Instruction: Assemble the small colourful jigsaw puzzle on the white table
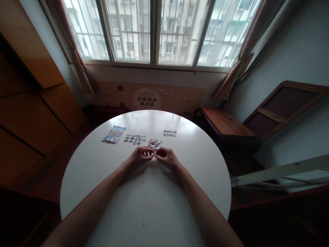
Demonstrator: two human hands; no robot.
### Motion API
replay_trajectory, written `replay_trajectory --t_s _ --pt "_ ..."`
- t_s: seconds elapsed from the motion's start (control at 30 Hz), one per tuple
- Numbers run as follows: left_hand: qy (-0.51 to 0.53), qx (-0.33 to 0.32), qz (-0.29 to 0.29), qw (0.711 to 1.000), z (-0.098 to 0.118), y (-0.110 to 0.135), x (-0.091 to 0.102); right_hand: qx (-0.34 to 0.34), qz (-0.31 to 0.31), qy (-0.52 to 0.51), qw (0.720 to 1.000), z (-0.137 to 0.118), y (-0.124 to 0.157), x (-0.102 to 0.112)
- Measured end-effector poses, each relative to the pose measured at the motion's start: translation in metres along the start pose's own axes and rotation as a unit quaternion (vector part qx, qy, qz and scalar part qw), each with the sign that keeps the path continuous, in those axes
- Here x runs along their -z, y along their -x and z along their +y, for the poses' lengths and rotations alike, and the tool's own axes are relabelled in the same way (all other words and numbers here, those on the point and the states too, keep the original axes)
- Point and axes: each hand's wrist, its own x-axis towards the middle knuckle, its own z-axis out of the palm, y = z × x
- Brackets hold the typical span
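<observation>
Both my hands rest on a round white table (108, 178), fingertips meeting at its middle. My left hand (140, 155) is curled, pinching a small jigsaw piece. My right hand (166, 156) is curled the same way, pinching something small against the left fingertips. Just beyond the fingers lies a loose pile of jigsaw pieces (154, 143). A partly joined patch of pieces (134, 139) lies to the left of the pile, and a smaller joined patch (170, 133) lies further back on the right. A colourful puzzle picture card (114, 133) lies at the far left.
A barred window (156, 31) with curtains fills the far wall. A wooden cabinet (33, 103) stands at the left. A low wooden bench (223, 125) sits right of the table, with a leaning wooden frame (285, 106) and a ladder-like rail (280, 173) beyond it.
</observation>
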Motion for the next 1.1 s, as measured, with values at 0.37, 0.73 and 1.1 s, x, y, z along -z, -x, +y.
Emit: replay_trajectory --t_s 0.37,0.73,1.1 --pt "0.003 0.020 -0.006 1.000 -0.0008 -0.0006 -0.0008 0.001 0.001 0.008 1.000 0.0019 -0.0001 -0.0003" --pt "0.018 0.044 -0.006 0.999 0.0002 -0.0017 -0.0005 0.001 0.004 0.004 1.000 -0.0015 0.0004 0.0000" --pt "0.021 0.046 -0.013 0.999 0.0002 -0.0012 -0.0013 0.003 -0.002 0.002 1.000 0.0033 0.0004 -0.0013"
